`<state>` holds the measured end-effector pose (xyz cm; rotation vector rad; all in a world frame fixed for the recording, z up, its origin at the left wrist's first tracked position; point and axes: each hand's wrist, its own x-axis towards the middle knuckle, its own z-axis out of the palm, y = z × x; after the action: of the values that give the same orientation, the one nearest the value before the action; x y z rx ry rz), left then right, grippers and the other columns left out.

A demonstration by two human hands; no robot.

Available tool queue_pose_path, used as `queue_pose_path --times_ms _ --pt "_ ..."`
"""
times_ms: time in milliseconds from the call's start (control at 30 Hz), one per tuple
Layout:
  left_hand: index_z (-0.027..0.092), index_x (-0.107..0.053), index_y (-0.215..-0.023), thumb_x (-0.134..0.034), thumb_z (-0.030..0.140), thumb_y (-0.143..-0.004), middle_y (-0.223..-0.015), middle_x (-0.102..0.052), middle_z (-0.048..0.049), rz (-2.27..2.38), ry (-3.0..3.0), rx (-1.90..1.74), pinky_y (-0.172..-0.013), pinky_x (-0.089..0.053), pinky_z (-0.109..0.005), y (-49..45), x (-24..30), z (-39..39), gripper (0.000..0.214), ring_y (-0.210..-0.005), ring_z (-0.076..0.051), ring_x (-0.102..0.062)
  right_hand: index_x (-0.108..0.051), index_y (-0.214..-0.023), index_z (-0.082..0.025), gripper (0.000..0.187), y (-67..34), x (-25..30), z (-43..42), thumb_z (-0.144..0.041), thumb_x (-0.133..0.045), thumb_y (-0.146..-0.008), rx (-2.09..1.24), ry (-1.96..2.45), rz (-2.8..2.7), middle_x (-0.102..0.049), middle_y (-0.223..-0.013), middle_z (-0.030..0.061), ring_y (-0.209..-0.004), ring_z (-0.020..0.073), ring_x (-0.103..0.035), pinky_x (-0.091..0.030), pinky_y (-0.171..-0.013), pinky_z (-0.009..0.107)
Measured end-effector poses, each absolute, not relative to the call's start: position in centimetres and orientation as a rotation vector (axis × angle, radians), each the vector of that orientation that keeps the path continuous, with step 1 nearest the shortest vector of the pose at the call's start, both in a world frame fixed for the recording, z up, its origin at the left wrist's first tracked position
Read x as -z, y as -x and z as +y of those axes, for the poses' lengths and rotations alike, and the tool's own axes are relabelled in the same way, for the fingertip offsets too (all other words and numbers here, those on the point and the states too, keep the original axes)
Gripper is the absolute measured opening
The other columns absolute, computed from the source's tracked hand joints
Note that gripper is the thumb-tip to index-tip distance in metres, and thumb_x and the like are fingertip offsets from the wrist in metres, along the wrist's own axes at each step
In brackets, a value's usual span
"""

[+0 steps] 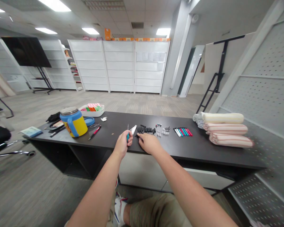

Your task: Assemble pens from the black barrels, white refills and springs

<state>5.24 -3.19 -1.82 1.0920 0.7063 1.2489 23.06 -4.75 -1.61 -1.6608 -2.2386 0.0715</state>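
My left hand [123, 142] is closed around a teal pen barrel [127, 136], held upright with a thin tip pointing up. Just to its right, my right hand [149, 143] rests low over the dark table, fingers drawn together at the small black pen parts [145, 129]; what sits between its fingertips is too small to make out. Thin white sticks, like pen refills [133, 129], lie fanned between the hands. Farther right are small clear and silver pieces [165, 131], then a row of white, teal and red pen barrels [183, 132].
On the dark table [217, 156], rolled towels [227, 129] are stacked at the right end. Leftward stand a blue and yellow jug [73, 123], a red and black pen [94, 133], a blue lid [88, 121] and a white tray [99, 113] of colourful packets. An office chair [2, 142] is at far left.
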Motion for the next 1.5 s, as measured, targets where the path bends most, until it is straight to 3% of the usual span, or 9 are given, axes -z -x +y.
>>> queue_pose_path --times_ms 333,700,900,1167,1300,1400,1500 --pt "0.019 -0.051 -0.082 -0.052 0.048 -0.092 -0.057 -0.038 0.0081 0.707 -1.114 -1.225 -0.048 -0.024 -0.020 -4.6 2.4 -3.1 0.030 -0.045 -0.006 -0.031 -0.075 -0.115 -0.025 0.023 -23.9 2.2 -4.4 -0.028 -0.057 -0.100 -0.078 1.639 -2.183 -0.072 -0.114 0.0075 -0.097 0.0216 -0.070 -0.051 -0.083 0.030" --pt "0.020 -0.050 -0.084 -0.046 0.052 -0.096 -0.060 -0.039 0.0074 0.792 -1.307 -1.171 -0.050 -0.026 -0.022 -4.4 2.5 -3.3 0.035 -0.048 -0.008 -0.034 -0.075 -0.103 -0.024 0.014 -24.3 2.7 -3.8 -0.026 -0.062 -0.099 -0.127 1.599 -2.215 -0.066 -0.114 0.0078 -0.096 0.0215 -0.070 -0.053 -0.084 0.031" --pt "0.020 -0.056 -0.081 -0.051 0.050 -0.096 -0.060 -0.041 0.0062 0.896 -1.478 -1.085 -0.051 -0.024 -0.023 -5.0 2.3 -3.8 0.034 -0.051 -0.010 -0.035 -0.066 -0.105 -0.022 0.015 -25.9 3.3 -4.0 -0.030 -0.054 -0.101 -0.291 1.379 -1.864 -0.069 -0.107 0.0078 -0.099 0.0226 -0.067 -0.052 -0.092 0.036" --pt "0.023 -0.064 -0.087 -0.046 0.043 -0.100 -0.077 -0.065 0.0006 1.152 -2.101 -0.936 -0.070 -0.038 -0.028 -5.5 1.5 -4.1 0.029 -0.073 -0.019 -0.057 -0.068 -0.120 -0.025 0.043 -28.1 4.3 -4.0 -0.059 -0.056 -0.095 -0.709 1.158 -1.411 -0.072 -0.093 0.0046 -0.076 0.0203 -0.065 -0.052 -0.066 0.031" --pt "0.024 -0.063 -0.089 -0.046 0.041 -0.101 -0.082 -0.070 -0.0004 1.206 -2.175 -0.860 -0.071 -0.038 -0.028 -5.8 1.6 -4.1 0.027 -0.078 -0.020 -0.061 -0.066 -0.113 -0.025 0.041 -27.7 4.0 -4.1 -0.060 -0.061 -0.091 -0.834 1.109 -1.329 -0.072 -0.092 0.0043 -0.066 0.0166 -0.060 -0.050 -0.061 0.030" --pt "0.024 -0.063 -0.090 -0.046 0.041 -0.102 -0.085 -0.071 -0.0014 1.210 -2.241 -0.817 -0.071 -0.037 -0.028 -5.8 1.8 -4.1 0.026 -0.080 -0.020 -0.063 -0.060 -0.106 -0.025 0.039 -27.4 3.7 -4.3 -0.060 -0.065 -0.089 -0.908 1.054 -1.260 -0.072 -0.098 0.0045 -0.070 0.0158 -0.062 -0.052 -0.065 0.030" --pt "0.025 -0.062 -0.090 -0.046 0.040 -0.103 -0.085 -0.071 -0.0018 1.216 -2.299 -0.778 -0.070 -0.036 -0.027 -5.9 1.8 -4.2 0.026 -0.079 -0.020 -0.063 -0.060 -0.104 -0.025 0.038 -27.4 3.6 -4.3 -0.058 -0.068 -0.088 -0.899 1.063 -1.232 -0.068 -0.090 0.0019 -0.074 0.0161 -0.064 -0.054 -0.069 0.030"
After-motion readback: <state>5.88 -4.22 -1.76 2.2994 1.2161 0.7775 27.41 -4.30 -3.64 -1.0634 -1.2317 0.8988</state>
